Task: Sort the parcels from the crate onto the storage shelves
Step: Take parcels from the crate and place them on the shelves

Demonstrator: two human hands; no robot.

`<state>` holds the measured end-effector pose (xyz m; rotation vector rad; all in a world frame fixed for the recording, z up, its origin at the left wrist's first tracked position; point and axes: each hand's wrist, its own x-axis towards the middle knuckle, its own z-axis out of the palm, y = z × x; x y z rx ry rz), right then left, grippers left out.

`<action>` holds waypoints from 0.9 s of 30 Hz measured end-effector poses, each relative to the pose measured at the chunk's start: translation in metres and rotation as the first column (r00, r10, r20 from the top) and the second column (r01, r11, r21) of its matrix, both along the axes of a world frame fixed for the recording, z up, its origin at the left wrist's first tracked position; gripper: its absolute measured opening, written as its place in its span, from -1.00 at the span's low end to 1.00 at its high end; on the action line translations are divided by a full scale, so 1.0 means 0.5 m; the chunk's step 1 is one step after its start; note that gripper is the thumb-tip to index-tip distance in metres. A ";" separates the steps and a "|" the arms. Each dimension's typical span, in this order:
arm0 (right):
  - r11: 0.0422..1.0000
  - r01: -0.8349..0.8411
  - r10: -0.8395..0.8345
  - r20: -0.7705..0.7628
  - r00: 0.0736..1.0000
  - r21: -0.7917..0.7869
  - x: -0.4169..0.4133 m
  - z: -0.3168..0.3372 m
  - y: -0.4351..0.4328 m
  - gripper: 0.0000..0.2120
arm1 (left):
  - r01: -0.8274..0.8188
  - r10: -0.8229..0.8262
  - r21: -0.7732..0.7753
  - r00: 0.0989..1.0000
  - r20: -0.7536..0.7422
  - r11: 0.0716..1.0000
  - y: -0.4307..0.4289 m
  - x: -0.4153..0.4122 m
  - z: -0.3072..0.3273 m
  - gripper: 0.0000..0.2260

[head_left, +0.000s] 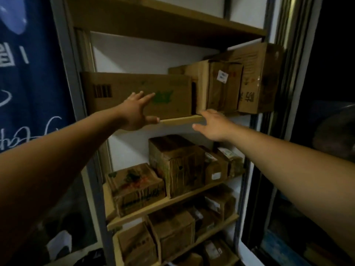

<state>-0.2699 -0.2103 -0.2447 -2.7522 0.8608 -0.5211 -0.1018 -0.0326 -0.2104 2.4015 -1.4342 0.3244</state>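
The step in hand looks like seating a parcel. The left hand is spread wide, gripping nothing, with its fingers flat against the front face of the wide parcel and its thumb along the parcel's bottom edge. That parcel sits on the shelf board, its front about flush with the lip. The right hand is open and empty, just past the parcel's right corner. Its fingertips are at the shelf lip under the taller box, and I cannot tell whether they touch.

The next move probably calls for a level push straight away from the palm, or simply letting go and returning to the crate, which is out of view.

Room is tight. A narrow dark gap separates the parcel from the taller box beyond the left fingertips, and the upright stands close outside the left wrist. There is open space above the knuckles, up to the upper shelf.
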 end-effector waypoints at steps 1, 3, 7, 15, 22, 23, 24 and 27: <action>0.999 -0.029 0.029 0.013 0.999 -0.015 0.026 0.013 -0.024 -0.33 | -0.053 0.054 -0.016 0.998 0.038 0.998 -0.016 0.011 0.012 -0.25; 0.996 -0.080 0.082 0.043 0.996 -0.048 0.072 0.035 -0.056 -0.33 | -0.154 0.158 -0.042 0.982 0.102 0.987 -0.035 0.033 0.034 -0.24; 0.971 -0.205 0.215 0.079 0.973 -0.123 0.154 0.084 -0.110 -0.35 | -0.325 0.336 -0.088 0.919 0.207 0.942 -0.065 0.077 0.059 -0.24; 0.936 -0.266 0.307 0.167 0.937 -0.229 0.276 0.172 -0.197 -0.29 | -0.530 0.559 -0.176 0.785 0.267 0.829 -0.089 0.149 0.112 -0.21; 0.937 -0.211 0.238 0.066 0.969 -0.278 0.323 0.165 -0.243 -0.27 | -0.626 0.625 -0.092 0.734 0.266 0.774 -0.068 0.193 0.105 -0.19; 0.933 -0.211 0.245 0.082 0.966 -0.291 0.322 0.161 -0.244 -0.27 | -0.620 0.620 -0.104 0.729 0.291 0.778 -0.066 0.196 0.098 -0.20; 0.932 -0.209 0.250 0.105 0.963 -0.297 0.321 0.159 -0.244 -0.28 | -0.611 0.615 -0.120 0.727 0.304 0.782 -0.065 0.199 0.094 -0.21; 0.931 -0.200 0.259 0.166 0.952 -0.306 0.319 0.150 -0.238 -0.30 | -0.592 0.611 -0.162 0.733 0.300 0.790 -0.060 0.200 0.082 -0.19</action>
